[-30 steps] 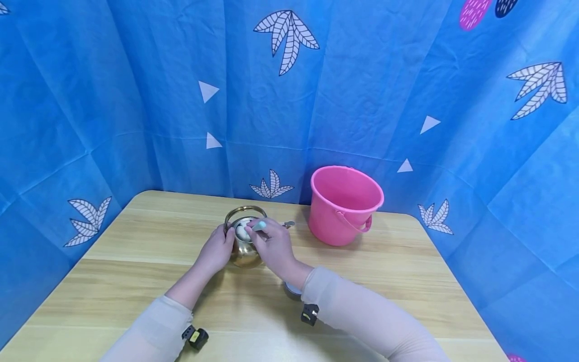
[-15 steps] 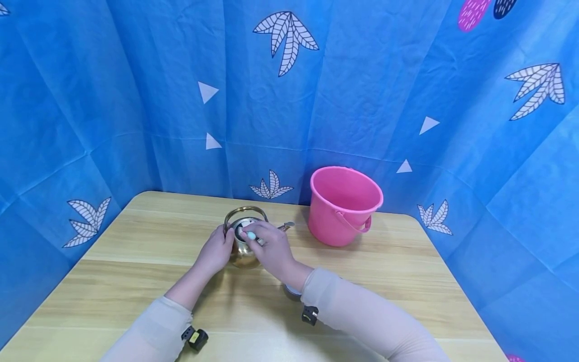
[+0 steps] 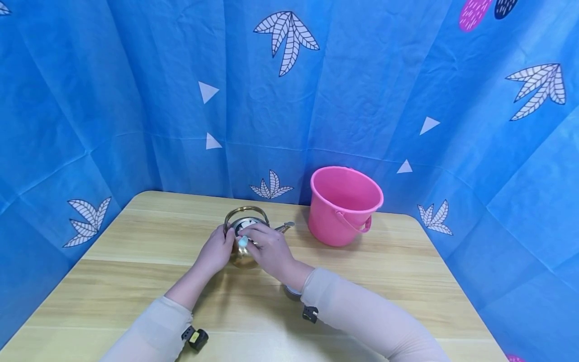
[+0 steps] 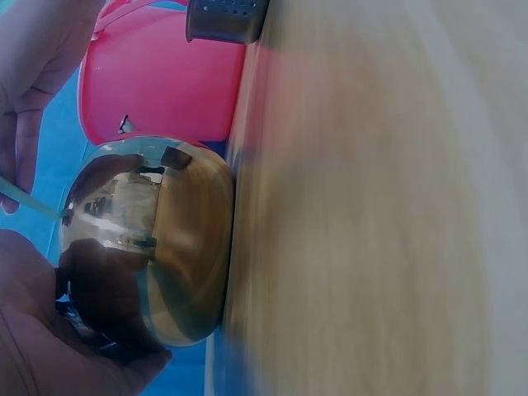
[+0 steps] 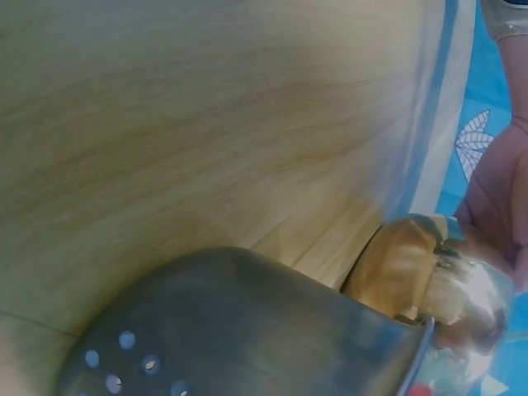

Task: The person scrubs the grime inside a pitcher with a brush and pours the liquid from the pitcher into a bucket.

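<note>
A shiny brass kettle (image 3: pixel 242 259) with a hoop handle (image 3: pixel 244 208) stands lidless on the wooden table, its spout (image 3: pixel 285 227) toward the right. My left hand (image 3: pixel 218 251) grips its left side, thumb up by the rim. Over the opening, my right hand (image 3: pixel 270 247) pinches a slim tool with a pale mint handle (image 3: pixel 243 241); its other end is hidden at the kettle's mouth. From the left wrist, the mint stick (image 4: pixel 31 202) slants toward the kettle top, and the rounded brass body (image 4: pixel 190 247) shows reflections.
Behind the kettle to the right stands a pink bucket (image 3: pixel 339 221) with its handle hanging down. A metal vessel with small holes (image 5: pixel 247 322) sits beneath my right forearm, mostly covered in the head view. A blue patterned curtain (image 3: pixel 362 100) closes off the back and sides.
The mint handle has swung from pointing right to tilting toward me at the left, the right hand turning slightly with it. Kettle and left hand stay in place.
</note>
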Available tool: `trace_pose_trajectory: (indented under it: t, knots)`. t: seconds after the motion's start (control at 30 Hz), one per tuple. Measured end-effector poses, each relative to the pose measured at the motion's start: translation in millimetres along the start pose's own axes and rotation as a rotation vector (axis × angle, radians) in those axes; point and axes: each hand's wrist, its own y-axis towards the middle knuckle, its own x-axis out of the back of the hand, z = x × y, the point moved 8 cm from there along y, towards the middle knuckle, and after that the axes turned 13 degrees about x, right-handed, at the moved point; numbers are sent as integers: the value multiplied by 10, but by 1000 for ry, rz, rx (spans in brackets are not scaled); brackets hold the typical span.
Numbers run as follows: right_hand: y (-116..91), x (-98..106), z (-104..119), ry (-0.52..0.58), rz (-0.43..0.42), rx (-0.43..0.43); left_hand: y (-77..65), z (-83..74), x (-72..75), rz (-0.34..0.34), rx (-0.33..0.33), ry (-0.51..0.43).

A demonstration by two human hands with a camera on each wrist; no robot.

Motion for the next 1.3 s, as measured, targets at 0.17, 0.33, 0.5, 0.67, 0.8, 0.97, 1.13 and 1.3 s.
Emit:
trace_pose_trajectory:
  t: [0.17,0.33,0.5,0.67,0.8,0.97,1.13,1.3]
  knots:
    - [26,2,19,-27,30,15,14,-2,-7,-1,-4,8]
    - [62,-2,43,-47,59,43,28,1,-17,1,-19,18]
    - [102,-20,73,-70,92,79,34,-16,-17,-23,-73,40]
    - [139,-30,101,-97,112,102,32,-13,-19,-33,-82,71]
    - [172,-41,119,-106,143,109,16,-31,-12,-30,-86,52]
    - [202,-61,139,-121,182,124,-16,-56,-3,-31,-109,35]
    - [224,-90,143,-142,214,136,-26,-54,-12,-51,-168,32]
    - [254,-108,136,-130,227,134,-22,-40,-16,-80,-229,28]
